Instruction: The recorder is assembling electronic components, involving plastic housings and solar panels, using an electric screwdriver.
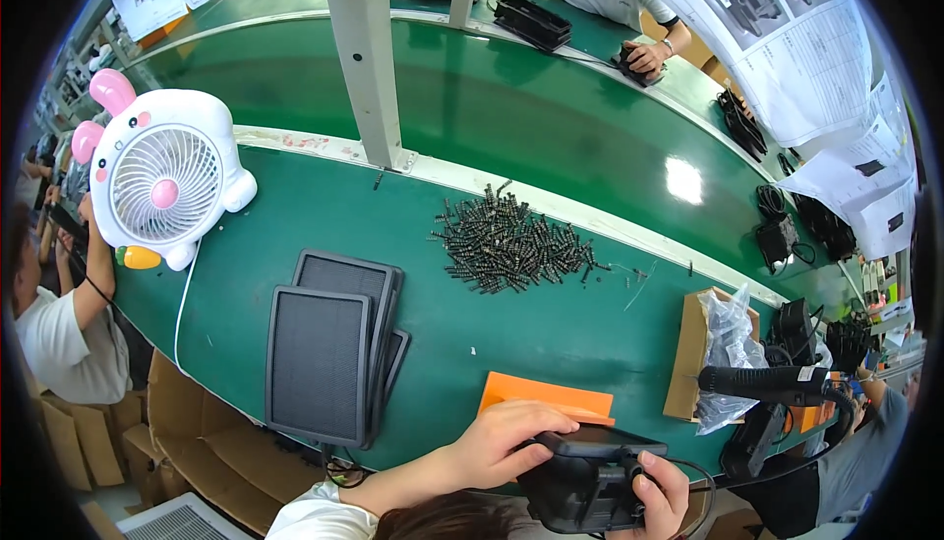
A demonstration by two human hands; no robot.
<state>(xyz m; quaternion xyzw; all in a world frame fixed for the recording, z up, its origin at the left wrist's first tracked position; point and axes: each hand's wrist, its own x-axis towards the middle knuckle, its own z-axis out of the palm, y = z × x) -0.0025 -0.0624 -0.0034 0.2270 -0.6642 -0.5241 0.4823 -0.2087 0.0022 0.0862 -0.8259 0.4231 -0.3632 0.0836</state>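
A black box [580, 491] is by the near edge of the green desk [580, 333]. The left hand [503, 447] grips its left end, thumb and fingers a bit apart. The right hand [661, 499] curls around its right end. Just past it is an orange piece [551, 394].

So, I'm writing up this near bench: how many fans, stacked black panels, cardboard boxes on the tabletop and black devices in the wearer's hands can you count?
Fan: 1
Stacked black panels: 3 visible
Cardboard box: 1
Held black device: 1
Total: 6 visible
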